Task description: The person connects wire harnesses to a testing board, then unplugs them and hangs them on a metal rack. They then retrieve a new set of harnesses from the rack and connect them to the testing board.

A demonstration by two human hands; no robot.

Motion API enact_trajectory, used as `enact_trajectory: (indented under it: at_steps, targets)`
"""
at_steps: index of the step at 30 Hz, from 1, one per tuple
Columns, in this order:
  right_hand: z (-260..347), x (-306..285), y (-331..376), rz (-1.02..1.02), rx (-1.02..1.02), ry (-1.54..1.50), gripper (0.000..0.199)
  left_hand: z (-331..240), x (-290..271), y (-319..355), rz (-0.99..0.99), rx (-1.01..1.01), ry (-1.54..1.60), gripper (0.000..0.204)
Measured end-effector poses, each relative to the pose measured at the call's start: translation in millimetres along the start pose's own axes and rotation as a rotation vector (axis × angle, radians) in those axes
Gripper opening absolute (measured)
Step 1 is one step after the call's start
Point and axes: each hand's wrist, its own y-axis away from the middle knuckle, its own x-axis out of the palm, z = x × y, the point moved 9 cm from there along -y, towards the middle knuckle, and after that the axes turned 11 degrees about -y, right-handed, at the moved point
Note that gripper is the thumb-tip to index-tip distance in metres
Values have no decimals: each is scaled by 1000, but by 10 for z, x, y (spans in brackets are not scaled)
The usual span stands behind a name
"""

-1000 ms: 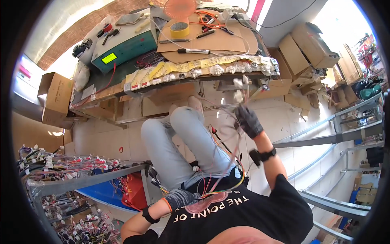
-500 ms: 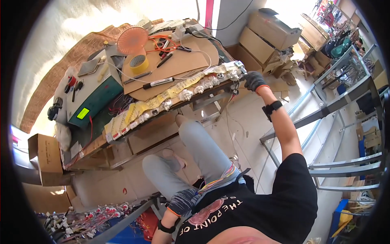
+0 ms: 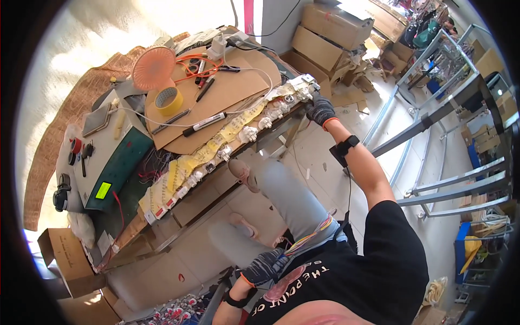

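My right hand [image 3: 320, 110], in a dark knit glove with an orange cuff, is at the far right end of a long strip of white connectors [image 3: 249, 134]. Its fingers are curled against that end, and what they pinch is hidden. Yellow paper labels with writing [image 3: 208, 150] run along the strip on the table's front edge. Low at my waist, my left hand [image 3: 262, 268], gloved the same way, is closed round one end of a bundle of coloured wires [image 3: 313, 236]. The bundle lies across my lap.
On the table are cardboard sheets [image 3: 227, 89], a yellow tape roll [image 3: 168, 101], markers [image 3: 204, 124], an orange fan [image 3: 154, 67] and a green-fronted tester [image 3: 116, 173] with a lit display. Metal racks [image 3: 428, 122] stand at right, stacked cartons [image 3: 330, 27] behind. Wire harnesses [image 3: 179, 314] hang at lower left.
The whole view has shifted and turned, and my legs have moved. My right hand is still at the strip's right end, its fingers more tucked in. My left hand still holds the wires.
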Motion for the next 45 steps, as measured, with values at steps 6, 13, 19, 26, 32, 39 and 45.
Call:
enact_trajectory:
  at_steps: [6,13,19,26,32,39,45]
  targets:
    - [-1044,-291,841,982,-97,516,49,-646,-272,-512,279,115,469,32]
    - [647,-1824,3015,1202,-28,-1000,64,-1955,-1042,-1223,587,310,967,51]
    - [-295,-3857,3657,425,272,-508,30,-2944,-1656,-1896,555,92,1393,45]
    - [-1189,-7164,4103,-638,371,1324,32,-4362,-1915,-2683,-23,872,88,20]
    - [-2387,-8624,4066,-745,668,859,41,-5292,-1761,-3796,-234,1190,-389,17]
    - [-3773,-8994,2918,-967,194,141,43,-5458,-2001,-5914,-474,970,-827,20]
    - [-5991,-8992,4167,-1045,205,-1189,38,-5195,-1041,-7211,-389,745,-630,21]
